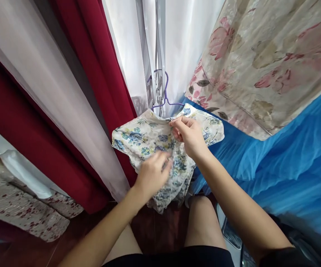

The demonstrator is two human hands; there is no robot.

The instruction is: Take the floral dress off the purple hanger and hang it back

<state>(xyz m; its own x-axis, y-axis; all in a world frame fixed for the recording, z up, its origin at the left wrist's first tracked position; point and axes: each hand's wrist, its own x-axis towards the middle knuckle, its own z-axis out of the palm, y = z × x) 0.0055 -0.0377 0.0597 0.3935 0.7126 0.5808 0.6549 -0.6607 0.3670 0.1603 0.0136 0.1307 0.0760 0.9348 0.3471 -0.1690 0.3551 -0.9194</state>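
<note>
A short-sleeved floral blouse [138, 137], white with blue, green and yellow flowers, hangs on a purple hanger [165, 97]. The hanger's hook is up against pale hanging straps. My right hand [189, 134] is closed in a pinch on the blouse at the middle of its neckline, where a seam or opening runs down. Lower down, my left hand [155, 170] is in front of the blouse near that middle line. Its fingers look bent but are smeared by motion, so whether they grip the cloth is unclear.
Red curtain [93, 48] and white sheer curtain [52, 74] hang at left. Pink-flowered cloth [260, 66] hangs at upper right, with blue pleated fabric [283, 148] below. My bare knees flank the blouse's lower end above the dark red floor [160, 233]. Patterned padding [24, 207] lies lower left.
</note>
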